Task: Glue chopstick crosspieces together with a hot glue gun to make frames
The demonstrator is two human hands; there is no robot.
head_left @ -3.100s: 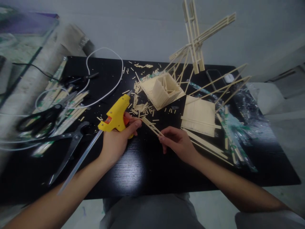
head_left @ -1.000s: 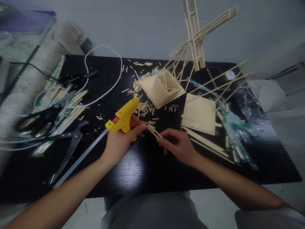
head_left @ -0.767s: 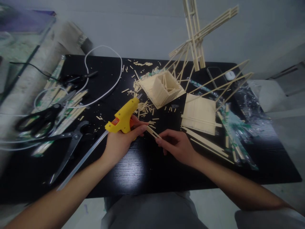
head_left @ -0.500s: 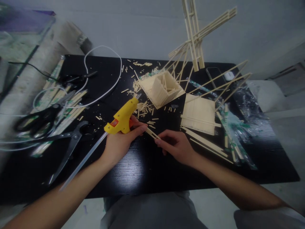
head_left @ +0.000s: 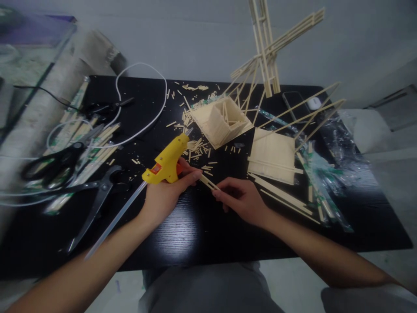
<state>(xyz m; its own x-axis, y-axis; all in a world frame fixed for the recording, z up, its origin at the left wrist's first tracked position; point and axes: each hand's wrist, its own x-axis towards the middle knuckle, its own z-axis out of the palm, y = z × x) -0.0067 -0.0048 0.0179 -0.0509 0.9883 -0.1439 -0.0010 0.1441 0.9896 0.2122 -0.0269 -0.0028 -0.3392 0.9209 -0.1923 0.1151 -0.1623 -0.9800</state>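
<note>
The small stick piece (head_left: 207, 181), two pale strips side by side with a narrow gap between them, was held between the two hands above the middle of the black worktop (head_left: 228, 243), slanting from far left to near right. The left hand (head_left: 169, 187) was curled round the handle of a yellow glue gun (head_left: 167, 161), its thumb and a finger also pinching the far-left end of the piece. The right hand (head_left: 243, 198) gripped the near-right end between thumb and finger, its other fingers loosely bent. The gun's nozzle pointed to the far right, and a translucent glue stick (head_left: 117, 219) ran from its back over the left forearm.

Beyond the hands lay a scatter of short wooden offcuts (head_left: 195, 148). Just right of these stood a wooden model (head_left: 221, 121) on a square base, with a large stick cross (head_left: 269, 54) rising at its far right. Nearer and to the right was a square wooden panel (head_left: 273, 150) with slanting sticks attached; two strips lay across its near part, and long loose sticks (head_left: 283, 195) rested beside it. At the left were black-handled scissors (head_left: 61, 163), a pair of pliers (head_left: 104, 187) and a looped white cable (head_left: 165, 100).
</note>
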